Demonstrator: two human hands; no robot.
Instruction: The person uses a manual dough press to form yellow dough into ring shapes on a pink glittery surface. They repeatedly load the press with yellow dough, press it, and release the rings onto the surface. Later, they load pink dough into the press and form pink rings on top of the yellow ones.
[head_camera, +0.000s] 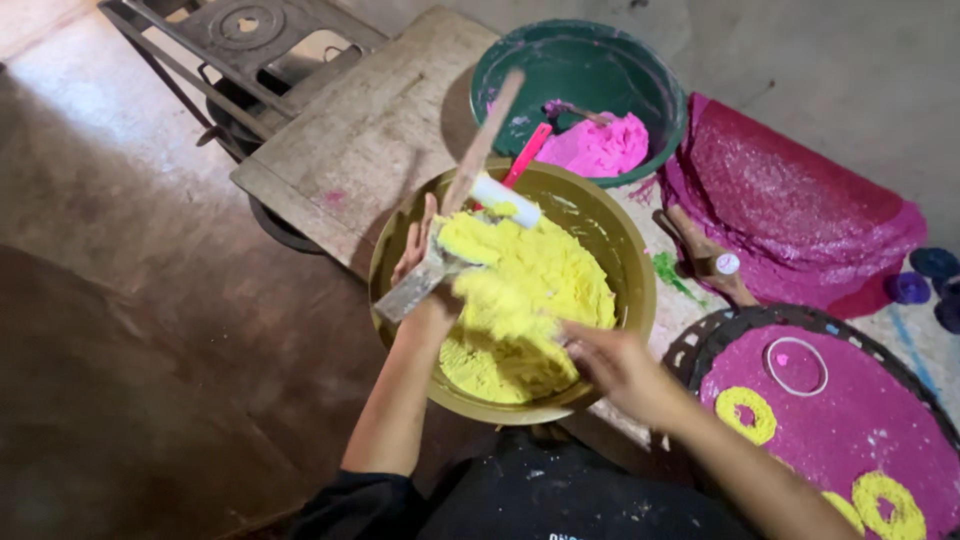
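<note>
A: Biggest thing first?
B: Wooden bench (370, 130), slanting across the top middle. Right of it, a heap of magenta powder (790, 215) spread on the ground.
A: Next?
B: Round dark tray (700, 345) at lower right, filled with magenta powder, yellow rings (745, 413) laid on it, plus a thin white ring (796, 366).
A: Bowls?
B: Two. Olive-gold bowl (620, 240) in the centre, holding a mound of yellow powder (525, 300). Behind it, touching its rim, a green bowl (590, 60) with pink powder (600, 145) and a pink-handled tool (527, 154) leaning in.
A: Hands?
B: Left hand (418, 262) sits at the gold bowl's left rim, fingers closed around a flat metal scraper (415, 285) with a long wooden handle (485, 140) pointing up toward the green bowl. Scraper blade is caked with yellow powder.
A: Right?
B: Right hand (610, 362) is at the bowl's lower right edge, over the yellow powder, fingers loosely spread, clamped on nothing I can see. Motion blur there.
A: Small stuff?
B: White cylinder (505, 200) lying on the yellow mound near the far rim. Small white-capped bottle (727, 264) just right of the gold bowl. Dark blue lids (925, 275) at the far right edge.
</note>
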